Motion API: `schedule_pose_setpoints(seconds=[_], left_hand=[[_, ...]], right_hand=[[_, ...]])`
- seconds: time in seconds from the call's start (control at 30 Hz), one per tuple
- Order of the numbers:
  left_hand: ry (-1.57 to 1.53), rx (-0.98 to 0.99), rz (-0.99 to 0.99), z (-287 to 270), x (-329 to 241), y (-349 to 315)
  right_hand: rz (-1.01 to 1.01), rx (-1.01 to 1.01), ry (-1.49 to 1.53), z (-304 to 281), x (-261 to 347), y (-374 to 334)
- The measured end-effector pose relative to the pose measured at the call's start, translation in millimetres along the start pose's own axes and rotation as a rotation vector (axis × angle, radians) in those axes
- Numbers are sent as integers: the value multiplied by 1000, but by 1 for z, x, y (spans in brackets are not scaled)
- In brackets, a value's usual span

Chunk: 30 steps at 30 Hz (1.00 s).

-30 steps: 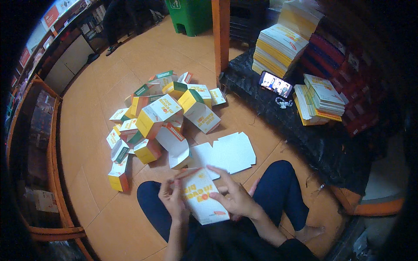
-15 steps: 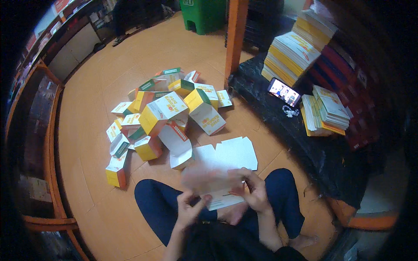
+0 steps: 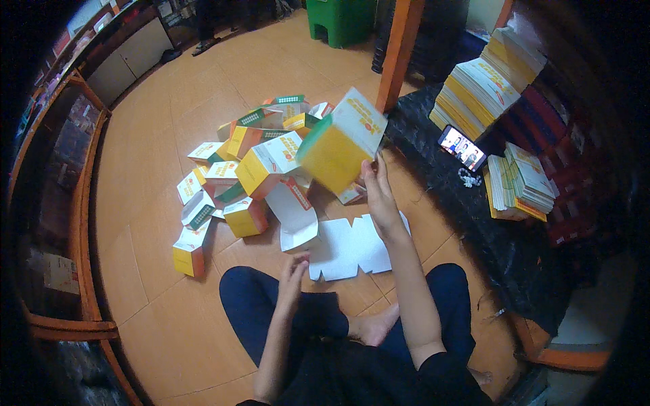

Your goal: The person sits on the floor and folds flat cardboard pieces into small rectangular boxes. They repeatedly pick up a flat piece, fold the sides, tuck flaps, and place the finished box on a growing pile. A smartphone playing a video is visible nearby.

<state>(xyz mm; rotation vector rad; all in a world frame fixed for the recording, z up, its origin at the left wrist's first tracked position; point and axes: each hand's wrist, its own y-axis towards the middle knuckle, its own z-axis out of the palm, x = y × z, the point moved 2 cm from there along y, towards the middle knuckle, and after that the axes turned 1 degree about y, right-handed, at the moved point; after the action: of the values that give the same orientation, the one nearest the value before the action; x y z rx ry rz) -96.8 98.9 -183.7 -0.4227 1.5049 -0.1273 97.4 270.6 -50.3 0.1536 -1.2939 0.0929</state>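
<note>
Carton (image 3: 332, 155): white, yellow and green, formed into a box, is being held up at the right side of the pile; whether it is touching the boxes behind, I cannot tell.
Right hand (image 3: 384, 203): is gripping the carton by its near right edge.
Left hand (image 3: 292, 276): is holding nothing visible, fingers loosely bent with a narrow gap, and is hovering just beside the flat sheet's left edge.
Flat sheet (image 3: 338, 243): white and notched, is lying on the floor (image 3: 162, 149) in front of the crossed legs (image 3: 254, 298), the right forearm partly covering it.
Pile (image 3: 257, 172): formed boxes are leaning and lying over one another, left of the sheet and beyond it.
Surface (image 3: 467, 210): black-covered, is standing at the right, carrying a phone (image 3: 462, 147), a beaded loop (image 3: 468, 177), a large stack (image 3: 474, 95) and a smaller stack (image 3: 520, 183).
Bin (image 3: 342, 24): green, is standing at the far side.
</note>
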Motion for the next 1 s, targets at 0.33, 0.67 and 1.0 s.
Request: schedule_pose_setpoints(seconds=[0.33, 0.67, 1.0], left_hand=[[701, -247, 160, 30, 95, 52], [667, -303, 97, 29, 83, 46], [600, -225, 48, 34, 76, 36]], right_hand=[[76, -379, -1276, -151, -138, -58], [243, -528, -1235, -211, -153, -81], [393, -558, -1340, -216, -134, -93]])
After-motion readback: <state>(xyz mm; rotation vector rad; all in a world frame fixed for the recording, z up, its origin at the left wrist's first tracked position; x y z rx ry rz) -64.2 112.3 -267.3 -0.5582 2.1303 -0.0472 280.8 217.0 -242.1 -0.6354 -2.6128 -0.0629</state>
